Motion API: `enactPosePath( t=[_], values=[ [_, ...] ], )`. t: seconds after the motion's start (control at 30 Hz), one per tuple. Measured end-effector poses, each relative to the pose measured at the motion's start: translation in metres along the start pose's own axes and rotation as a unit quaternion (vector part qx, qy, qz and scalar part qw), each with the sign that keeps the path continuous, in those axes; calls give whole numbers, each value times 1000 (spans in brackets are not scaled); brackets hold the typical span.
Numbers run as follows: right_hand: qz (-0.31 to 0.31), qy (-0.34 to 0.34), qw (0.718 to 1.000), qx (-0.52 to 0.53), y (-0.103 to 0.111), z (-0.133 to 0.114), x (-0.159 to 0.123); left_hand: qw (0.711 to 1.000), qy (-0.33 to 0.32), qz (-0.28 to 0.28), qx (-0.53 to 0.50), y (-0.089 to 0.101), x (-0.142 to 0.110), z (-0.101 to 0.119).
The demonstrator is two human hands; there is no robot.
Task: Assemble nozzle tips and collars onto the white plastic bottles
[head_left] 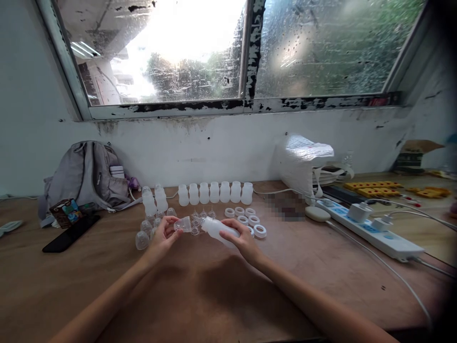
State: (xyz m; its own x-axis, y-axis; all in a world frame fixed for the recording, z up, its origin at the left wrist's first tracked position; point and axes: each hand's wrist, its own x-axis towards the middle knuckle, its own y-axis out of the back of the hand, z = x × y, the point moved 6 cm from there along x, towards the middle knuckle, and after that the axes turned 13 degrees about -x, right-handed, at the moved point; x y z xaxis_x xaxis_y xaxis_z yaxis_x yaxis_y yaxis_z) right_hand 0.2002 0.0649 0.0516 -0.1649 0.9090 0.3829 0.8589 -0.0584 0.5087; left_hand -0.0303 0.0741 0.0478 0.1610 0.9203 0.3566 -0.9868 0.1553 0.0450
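My right hand [240,239] is wrapped round a white plastic bottle [216,228] held on its side, its neck pointing left. My left hand [164,235] pinches a clear cap [183,224] just off the bottle's neck. Behind the hands stands a row of several white bottles [214,192], and two more assembled bottles [154,199] stand to the left. Several white rings [245,216] lie right of the hands. Clear caps [144,233] are scattered near my left hand.
A grey backpack [85,176] leans on the wall at the left, with a black phone [70,233] in front of it. A white plastic bag [302,162] and a white power strip [371,231] with plugged cables lie at the right. Yellow parts [378,188] sit beyond.
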Motion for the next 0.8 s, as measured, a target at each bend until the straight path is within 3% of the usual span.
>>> enactPosePath(
  t=[0.17,0.43,0.8],
  values=[
    [-64,17,997,-29,-5,-1,1,997,29,16,-66,-6,-7,-30],
    [-93,77,992,-33,-17,-4,-1,995,27,-93,-40,-22,-22,-20],
    [-85,121,988,-48,-15,-11,-7,987,77,-106,-95,-31,-30,-34]
  ],
)
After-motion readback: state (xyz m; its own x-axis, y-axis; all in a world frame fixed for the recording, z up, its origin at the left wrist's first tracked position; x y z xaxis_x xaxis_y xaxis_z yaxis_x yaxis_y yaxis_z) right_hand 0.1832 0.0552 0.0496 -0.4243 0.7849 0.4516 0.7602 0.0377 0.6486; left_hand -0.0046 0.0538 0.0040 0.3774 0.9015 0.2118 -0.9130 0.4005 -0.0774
